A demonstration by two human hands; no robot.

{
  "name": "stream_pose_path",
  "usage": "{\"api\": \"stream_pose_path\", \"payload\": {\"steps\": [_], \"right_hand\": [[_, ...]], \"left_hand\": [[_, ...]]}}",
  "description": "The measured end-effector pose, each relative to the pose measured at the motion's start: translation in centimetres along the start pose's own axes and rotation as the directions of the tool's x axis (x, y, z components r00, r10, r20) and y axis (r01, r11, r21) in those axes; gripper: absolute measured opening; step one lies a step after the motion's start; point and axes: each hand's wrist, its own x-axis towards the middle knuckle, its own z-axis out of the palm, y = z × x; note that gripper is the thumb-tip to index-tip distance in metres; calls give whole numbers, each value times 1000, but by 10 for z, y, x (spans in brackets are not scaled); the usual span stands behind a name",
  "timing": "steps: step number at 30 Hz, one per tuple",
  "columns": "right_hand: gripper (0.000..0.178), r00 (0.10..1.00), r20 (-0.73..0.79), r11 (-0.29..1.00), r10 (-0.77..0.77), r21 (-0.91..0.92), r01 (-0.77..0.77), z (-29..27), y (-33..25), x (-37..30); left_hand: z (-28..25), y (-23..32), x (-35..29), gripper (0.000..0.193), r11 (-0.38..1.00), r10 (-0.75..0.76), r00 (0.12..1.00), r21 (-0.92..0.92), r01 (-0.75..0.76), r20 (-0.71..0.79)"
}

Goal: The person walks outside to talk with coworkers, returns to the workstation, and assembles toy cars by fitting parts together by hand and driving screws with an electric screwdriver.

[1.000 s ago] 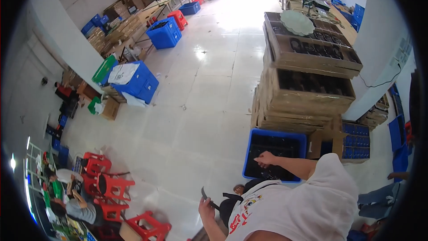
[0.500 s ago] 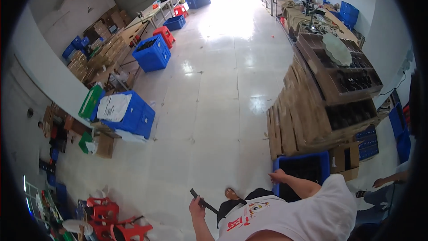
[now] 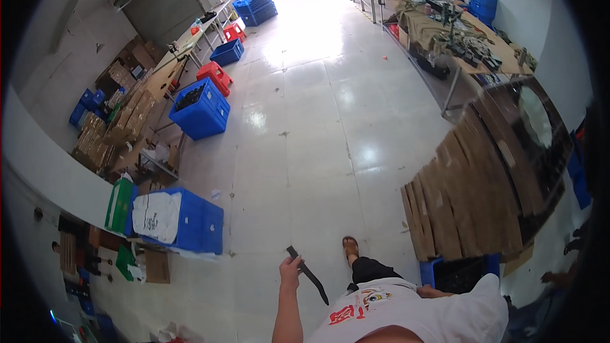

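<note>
My left hand (image 3: 291, 272) is closed around a long, narrow black strip (image 3: 312, 279). The strip's short upper end sticks out above the fingers and its longer part bends down toward my shirt. Its exact kind does not show. My right hand (image 3: 432, 291) is low beside my shirt, at the near side of a blue crate (image 3: 427, 273) with dark contents. Its fingers are not clear enough to read.
A tall stack of flattened cardboard and brown trays (image 3: 464, 197) stands at the right. Lidded blue bins (image 3: 203, 222) are at the left. Farther off are a blue crate (image 3: 202, 111), a red stool (image 3: 216, 77) and a long worktable (image 3: 489, 51).
I have moved forward and turned: the stack and blue crate sit farther right and the red chairs have left the view. My right arm has drawn back toward my body; the strip stays in my left hand.
</note>
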Motion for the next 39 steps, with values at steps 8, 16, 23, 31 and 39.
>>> {"api": "stream_pose_path", "payload": {"steps": [8,16,23,31,39], "right_hand": [[39,830,-27,823,-557,119,556,-22,-457,-79],[36,678,-155,662,-719,146,735,-24,-764,-134],[46,935,-47,929,-353,103,356,12,-805,-88],[32,932,-36,930,-360,58,362,44,-934,-75],[47,962,-91,928,-259,252,274,-24,-1273,-44]], "left_hand": [[31,169,183,9,985,47,992,-162,-66,-120],[60,303,388,10,975,62,991,-205,-85,-115],[100,478,577,11,982,185,980,-33,-188,-78],[203,634,769,17,902,268,951,308,-303,153],[288,772,972,16,905,306,948,282,-320,91]]}}
